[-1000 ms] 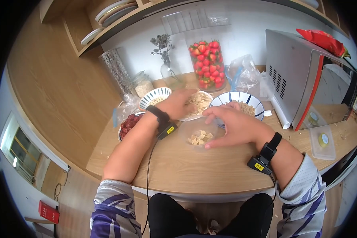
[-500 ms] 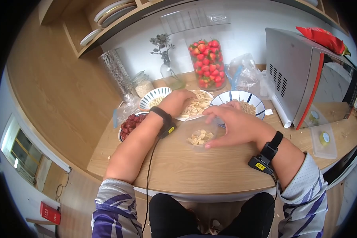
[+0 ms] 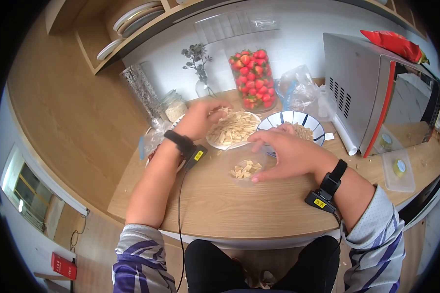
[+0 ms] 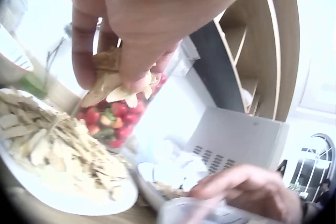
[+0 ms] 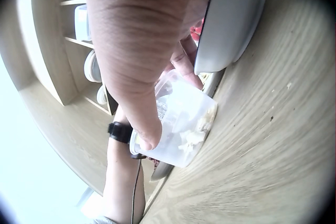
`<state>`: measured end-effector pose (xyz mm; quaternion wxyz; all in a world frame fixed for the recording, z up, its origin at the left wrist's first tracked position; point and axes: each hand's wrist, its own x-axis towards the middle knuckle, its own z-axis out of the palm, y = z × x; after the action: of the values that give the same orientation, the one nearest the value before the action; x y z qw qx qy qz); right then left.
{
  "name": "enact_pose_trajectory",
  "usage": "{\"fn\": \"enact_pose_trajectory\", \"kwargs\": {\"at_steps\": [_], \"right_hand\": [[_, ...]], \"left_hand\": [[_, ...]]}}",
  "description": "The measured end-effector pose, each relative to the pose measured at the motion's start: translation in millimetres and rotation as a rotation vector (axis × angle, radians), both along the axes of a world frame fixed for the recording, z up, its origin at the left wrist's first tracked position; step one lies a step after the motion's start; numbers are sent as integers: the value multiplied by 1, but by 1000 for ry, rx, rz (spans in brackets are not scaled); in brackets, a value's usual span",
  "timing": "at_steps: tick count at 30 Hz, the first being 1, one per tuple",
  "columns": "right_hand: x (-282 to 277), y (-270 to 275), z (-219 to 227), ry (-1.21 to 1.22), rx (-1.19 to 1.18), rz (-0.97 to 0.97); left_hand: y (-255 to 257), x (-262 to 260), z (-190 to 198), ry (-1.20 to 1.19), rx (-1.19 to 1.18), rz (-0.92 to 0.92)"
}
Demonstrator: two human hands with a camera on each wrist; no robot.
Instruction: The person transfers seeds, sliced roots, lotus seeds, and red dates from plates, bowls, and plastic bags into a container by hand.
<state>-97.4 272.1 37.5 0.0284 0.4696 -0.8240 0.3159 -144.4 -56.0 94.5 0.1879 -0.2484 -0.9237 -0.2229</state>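
Observation:
My left hand [image 3: 199, 121] is over the left edge of a white plate [image 4: 71, 207] heaped with pale dried slices [image 3: 237, 128]. In the left wrist view its fingers and thumb pinch a small bunch of these slices [image 4: 107, 83], above the heap. My right hand [image 3: 294, 157] grips a clear plastic tub [image 5: 184, 116] by its side, thumb at the rim. The tub stands on the table just in front of the plate, with some pale pieces [image 3: 246, 169] at its bottom.
A blue-striped bowl [image 3: 319, 128] with light brown pieces sits behind my right hand. At the back stand a tall container of strawberries [image 3: 253, 80], a glass jar [image 3: 174, 107] and a vase [image 3: 206, 89]. A microwave [image 3: 362, 93] fills the right side.
My left hand has come up out of the slices and moved left, with a bunch between its fingers. It now covers most of the small striped bowl. My right hand stays on the tub.

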Motion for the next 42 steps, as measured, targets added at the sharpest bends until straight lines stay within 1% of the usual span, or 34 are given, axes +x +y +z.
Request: {"fn": "enact_pose_trajectory", "kwargs": {"at_steps": [1, 4, 5, 8, 9, 12, 15, 16, 18, 19, 21, 22, 23, 25, 26, 27, 30, 33, 36, 39, 42], "right_hand": [[-1, 0, -1, 3, -3, 2], [-6, -1, -7, 49, -45, 22], [-7, -1, -9, 71, -64, 30], [-8, -2, -11, 111, -64, 25], [-8, -3, -9, 107, -49, 23], [-7, -2, -6, 86, -17, 18], [-6, -1, -6, 44, -8, 15], [-3, -1, -3, 27, -3, 11], [-3, -1, -2, 26, -8, 10], [-4, -1, -4, 43, -18, 11], [-6, -2, -6, 62, -35, 18], [-6, -3, -6, 64, -40, 24], [-6, -3, -5, 66, -45, 28], [-5, -3, -3, 67, -30, 20], [-5, -3, -3, 69, -22, 17], [-4, -2, -1, 56, -16, 17], [-1, -4, 3, 28, -14, 16], [0, -3, 2, 35, -16, 18], [1, -2, 2, 31, -23, 15], [-1, -4, -2, 51, -47, 22], [0, -3, 1, 45, -47, 23]], "left_hand": [[13, 19, 16, -105, 37, 13], [33, 58, 37, -344, 253, -227], [38, 71, 44, -447, 223, -233], [51, 91, 45, -576, 93, -317], [53, 92, 43, -573, 25, -349], [52, 86, 35, -399, -70, -413], [54, 83, 39, -418, -3, -299], [52, 78, 37, -367, -7, -236], [41, 57, 23, -261, -17, -107], [32, 43, 11, -263, -7, -99], [20, 22, -10, -139, -188, -48], [18, 16, -15, -76, -276, -23], [20, 10, -12, -214, -290, -2], [15, -14, -25, -193, -323, -28], [18, -18, -27, -181, -337, -40], [18, -21, -27, -236, -354, -4], [18, -37, -35, -273, -420, 71], [23, -39, -32, -334, -367, -14], [21, -41, -33, -329, -356, -25], [15, -45, -34, -254, -369, -33], [14, -43, -38, -188, -297, -35]]}}
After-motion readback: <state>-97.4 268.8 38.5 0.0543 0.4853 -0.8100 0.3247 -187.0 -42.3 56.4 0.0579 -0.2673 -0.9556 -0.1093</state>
